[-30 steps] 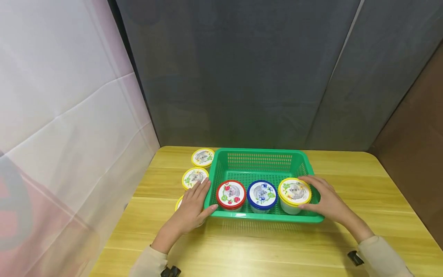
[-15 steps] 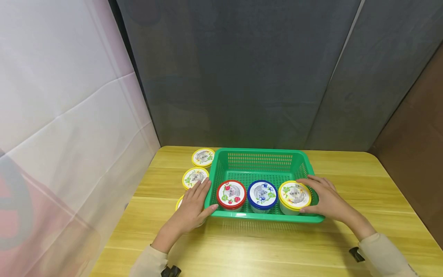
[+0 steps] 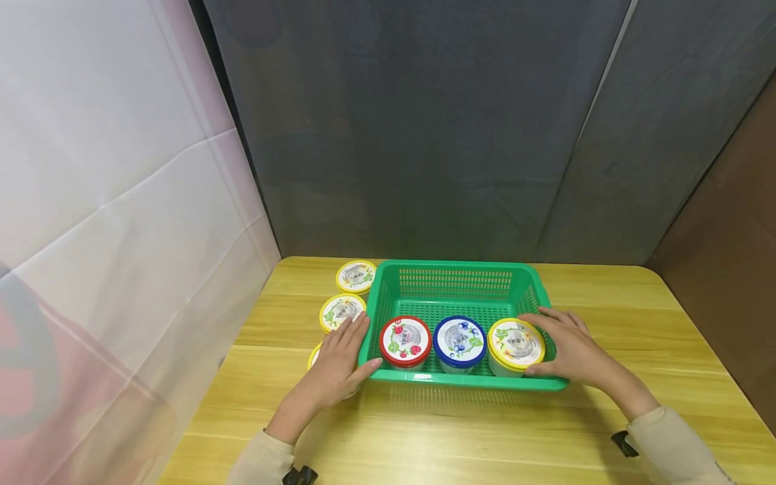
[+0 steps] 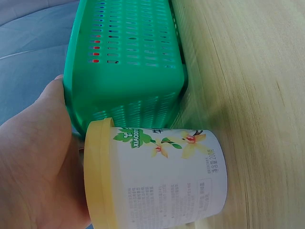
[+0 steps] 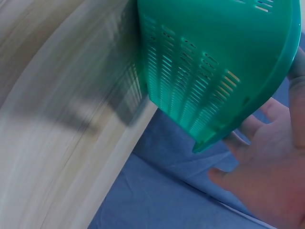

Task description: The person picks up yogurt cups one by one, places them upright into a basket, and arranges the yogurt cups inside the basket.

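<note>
Over the right rim of the green basket (image 3: 461, 382), my right hand (image 3: 572, 349) arches, gripping a yellow-lidded tub (image 3: 514, 345) inside; my left hand (image 3: 332, 365) rests straight-fingered on the left rim.

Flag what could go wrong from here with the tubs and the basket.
The left hand rests on the left edge of the basket, beside the yellow-lidded tubs on the table; a leftward push might knock one.

The right hand reaches over the basket's right edge to the yellow-lidded tub inside; lifting it could catch the edge.

That tub sits close to the blue-lidded tub, so a sideways slip might bump it.
</note>
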Tool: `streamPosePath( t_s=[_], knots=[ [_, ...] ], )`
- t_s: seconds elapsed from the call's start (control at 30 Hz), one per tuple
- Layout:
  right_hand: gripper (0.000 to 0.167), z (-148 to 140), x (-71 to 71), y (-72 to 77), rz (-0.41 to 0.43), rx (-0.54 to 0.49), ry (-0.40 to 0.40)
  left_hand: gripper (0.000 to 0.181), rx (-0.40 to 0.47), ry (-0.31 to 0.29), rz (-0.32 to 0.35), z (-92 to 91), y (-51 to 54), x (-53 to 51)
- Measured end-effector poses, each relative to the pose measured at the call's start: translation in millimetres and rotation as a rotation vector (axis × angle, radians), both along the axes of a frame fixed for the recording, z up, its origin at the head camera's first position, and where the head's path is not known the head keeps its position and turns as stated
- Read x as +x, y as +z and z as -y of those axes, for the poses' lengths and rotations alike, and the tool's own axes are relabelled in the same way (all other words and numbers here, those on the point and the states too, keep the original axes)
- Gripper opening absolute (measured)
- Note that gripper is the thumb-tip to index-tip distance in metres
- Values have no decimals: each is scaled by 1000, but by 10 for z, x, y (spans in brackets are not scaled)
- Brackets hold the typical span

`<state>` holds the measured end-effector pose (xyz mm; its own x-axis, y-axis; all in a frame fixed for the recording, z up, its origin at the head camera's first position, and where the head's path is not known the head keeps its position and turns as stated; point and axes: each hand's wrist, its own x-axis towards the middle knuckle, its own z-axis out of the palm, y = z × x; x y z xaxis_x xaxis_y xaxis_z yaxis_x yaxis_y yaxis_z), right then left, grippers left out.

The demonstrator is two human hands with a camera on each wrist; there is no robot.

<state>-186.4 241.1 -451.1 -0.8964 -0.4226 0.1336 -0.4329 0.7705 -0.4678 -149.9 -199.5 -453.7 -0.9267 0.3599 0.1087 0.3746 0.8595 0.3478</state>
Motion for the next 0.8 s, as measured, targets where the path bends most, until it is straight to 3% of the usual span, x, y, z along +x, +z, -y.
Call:
streamPosePath(
  t_s=[0.53, 0.8],
  knots=[
    [91, -4, 26, 4, -4, -6, 14, 80, 16, 10, -6, -21, -7, 24],
    [94, -24, 102, -21, 7, -43, -48, 86, 39, 48, -46, 40, 162, 71]
  ],
)
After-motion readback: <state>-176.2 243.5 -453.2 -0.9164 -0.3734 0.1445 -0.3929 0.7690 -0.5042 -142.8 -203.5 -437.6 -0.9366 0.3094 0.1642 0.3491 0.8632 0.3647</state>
